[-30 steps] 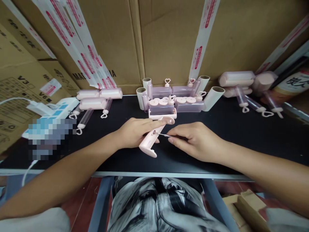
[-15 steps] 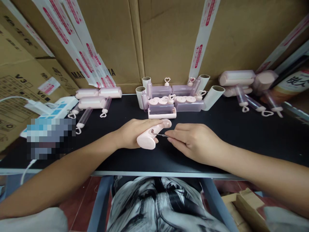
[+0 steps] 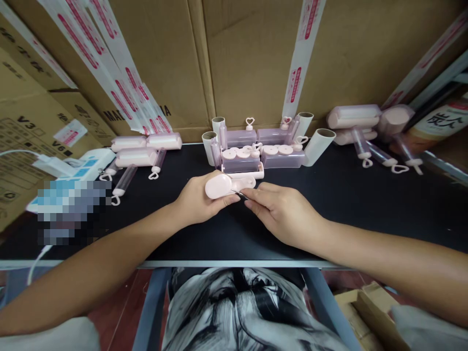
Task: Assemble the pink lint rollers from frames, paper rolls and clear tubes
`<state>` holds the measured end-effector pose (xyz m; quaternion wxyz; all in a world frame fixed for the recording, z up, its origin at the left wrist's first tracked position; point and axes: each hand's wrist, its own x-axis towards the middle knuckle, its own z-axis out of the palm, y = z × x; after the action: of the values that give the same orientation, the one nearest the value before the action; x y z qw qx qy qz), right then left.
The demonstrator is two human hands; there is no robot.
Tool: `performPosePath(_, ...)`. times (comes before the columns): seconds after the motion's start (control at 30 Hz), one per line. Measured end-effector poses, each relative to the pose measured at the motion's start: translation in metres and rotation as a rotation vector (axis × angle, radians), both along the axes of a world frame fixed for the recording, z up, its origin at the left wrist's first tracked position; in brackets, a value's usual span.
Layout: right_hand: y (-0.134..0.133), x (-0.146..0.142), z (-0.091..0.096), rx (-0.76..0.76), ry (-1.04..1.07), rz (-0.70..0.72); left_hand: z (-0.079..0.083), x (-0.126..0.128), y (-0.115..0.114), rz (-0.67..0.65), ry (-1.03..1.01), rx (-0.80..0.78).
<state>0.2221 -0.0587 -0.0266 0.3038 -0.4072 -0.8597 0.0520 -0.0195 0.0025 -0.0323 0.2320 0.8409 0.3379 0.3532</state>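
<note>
Pink handle (image 3: 228, 185) in left hand (image 3: 199, 201) (thin pin (image 3: 239, 194) in right hand (image 3: 283, 212)).

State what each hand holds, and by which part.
Left hand grips the pink handle around its middle; right hand pinches a thin metal tool by its rear end.

The pale pink rounded plastic handle piece (image 3: 223, 185) is plain, without print. The thin silver metal pin (image 3: 239, 194) glints grey. The flat black table mat (image 3: 347, 195) is uniform. The translucent lilac plastic cases (image 3: 281, 159) carry pink heart-shaped caps. The brown cardboard boxes (image 3: 252, 58) bear white tape strips (image 3: 297, 78) printed red. The lap cloth (image 3: 237, 312) shows black-and-white swirls.
</note>
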Motion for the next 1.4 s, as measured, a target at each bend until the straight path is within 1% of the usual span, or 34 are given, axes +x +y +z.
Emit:
performPosePath(0.1,0.002,0.005,0.003,-0.001,-0.013,-0.005,0.004,0.0,0.005,-0.025,-0.029,0.018)
performPosePath(0.2,0.003,0.015,0.009,-0.01,-0.016,0.02,0.011,-0.005,0.009,-0.142,-0.014,-0.038)
performPosePath(0.33,0.001,0.023,0.015,-0.044,-0.011,0.108,0.018,-0.012,0.006,-0.321,-0.036,-0.249)
performPosePath(0.43,-0.002,0.02,0.018,-0.069,-0.014,0.143,0.018,-0.013,0.004,-0.368,-0.115,-0.406)
performPosePath(0.47,-0.004,0.019,0.018,-0.073,-0.024,0.155,0.017,-0.012,0.004,-0.355,-0.14,-0.424)
performPosePath(0.53,-0.006,0.015,0.017,-0.07,-0.063,0.173,0.017,-0.01,0.004,-0.313,-0.14,-0.409)
performPosePath(0.7,-0.008,0.012,0.014,-0.01,-0.151,0.134,0.024,-0.002,0.0,-0.236,-0.005,-0.361)
performPosePath(0.8,-0.007,0.013,0.013,0.014,-0.196,0.11,0.026,0.001,-0.003,-0.188,0.021,-0.356)
performPosePath(1.03,-0.005,0.014,0.009,0.029,-0.232,0.107,0.022,0.003,-0.006,-0.095,0.124,-0.251)
performPosePath(1.13,-0.002,0.012,0.003,0.057,-0.208,0.121,0.02,0.005,-0.008,-0.044,0.11,-0.219)
performPosePath(1.23,0.002,0.011,-0.003,0.082,-0.155,0.159,0.018,0.007,-0.01,-0.025,0.053,-0.204)
performPosePath(1.33,0.005,0.011,-0.007,0.107,-0.099,0.196,0.018,0.008,-0.011,-0.03,-0.001,-0.168)
performPosePath(1.4,0.006,0.011,-0.008,0.113,-0.081,0.22,0.018,0.007,-0.011,-0.056,-0.018,-0.149)
